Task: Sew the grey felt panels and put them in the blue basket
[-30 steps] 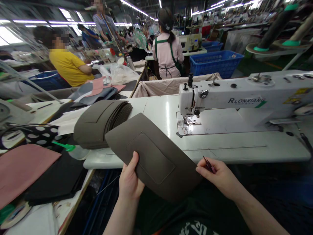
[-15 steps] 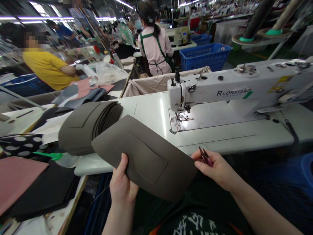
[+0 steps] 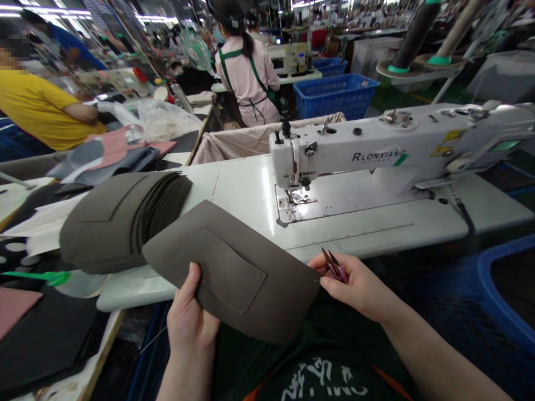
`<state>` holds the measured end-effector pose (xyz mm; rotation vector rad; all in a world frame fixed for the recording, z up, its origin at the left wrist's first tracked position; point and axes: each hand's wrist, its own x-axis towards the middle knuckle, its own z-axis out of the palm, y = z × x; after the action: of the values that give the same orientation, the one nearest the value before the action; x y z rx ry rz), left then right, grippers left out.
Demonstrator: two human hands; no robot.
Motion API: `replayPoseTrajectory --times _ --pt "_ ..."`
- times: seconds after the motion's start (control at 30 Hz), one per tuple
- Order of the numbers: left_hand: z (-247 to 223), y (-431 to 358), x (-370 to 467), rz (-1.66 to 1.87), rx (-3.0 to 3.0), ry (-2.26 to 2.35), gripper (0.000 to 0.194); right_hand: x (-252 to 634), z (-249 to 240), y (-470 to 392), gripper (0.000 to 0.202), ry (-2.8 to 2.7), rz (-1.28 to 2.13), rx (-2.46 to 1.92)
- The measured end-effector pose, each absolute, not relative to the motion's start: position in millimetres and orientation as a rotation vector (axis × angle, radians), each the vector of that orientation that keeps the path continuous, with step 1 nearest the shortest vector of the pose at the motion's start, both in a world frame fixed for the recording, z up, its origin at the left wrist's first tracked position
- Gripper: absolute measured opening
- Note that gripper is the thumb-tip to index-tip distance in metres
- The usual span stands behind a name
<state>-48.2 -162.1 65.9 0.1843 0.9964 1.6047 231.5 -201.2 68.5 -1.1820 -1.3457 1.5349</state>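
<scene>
A grey-brown fabric panel (image 3: 234,273) with a stitched rectangular patch is tilted in front of me, over the table's front edge. My left hand (image 3: 192,312) grips its lower left side, thumb on top and fingers hidden beneath. At the panel's right corner is my right hand (image 3: 353,287), its thumb and fingertips close against the edge. Small thread snips (image 3: 334,266) are tucked in that hand, blades pointing up. To the left, a thick stack of similar panels (image 3: 121,217) lies on the white sewing table (image 3: 234,184).
A white sewing machine (image 3: 338,150) stands on the table behind the panel. Blue plastic baskets are at the right (image 3: 493,289) and behind the machine (image 3: 334,94). Pink and black pieces lie at lower left. Co-workers sit farther back.
The camera view has turned a little to the right, so the surroundings shift left. Both hands keep their hold, and the panel stays at nearly the same angle.
</scene>
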Motion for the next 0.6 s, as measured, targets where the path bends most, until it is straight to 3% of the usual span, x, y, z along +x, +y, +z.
replayPoseTrajectory --times 0.33,0.47,0.6 --pt "60.8 -155.7 -55.7 1.494 0.278 1.045 0.033 228.8 65.1 -201.7 0.022 -1.304 1.541 -1.193" --pt "56.7 -153.8 -68.7 1.283 0.459 1.048 0.051 223.4 50.2 -196.2 0.018 -1.192 1.527 -1.228" --pt "73.9 -135.5 -92.4 1.425 0.656 1.079 0.06 223.1 36.2 -176.7 0.029 -0.96 1.478 -1.18"
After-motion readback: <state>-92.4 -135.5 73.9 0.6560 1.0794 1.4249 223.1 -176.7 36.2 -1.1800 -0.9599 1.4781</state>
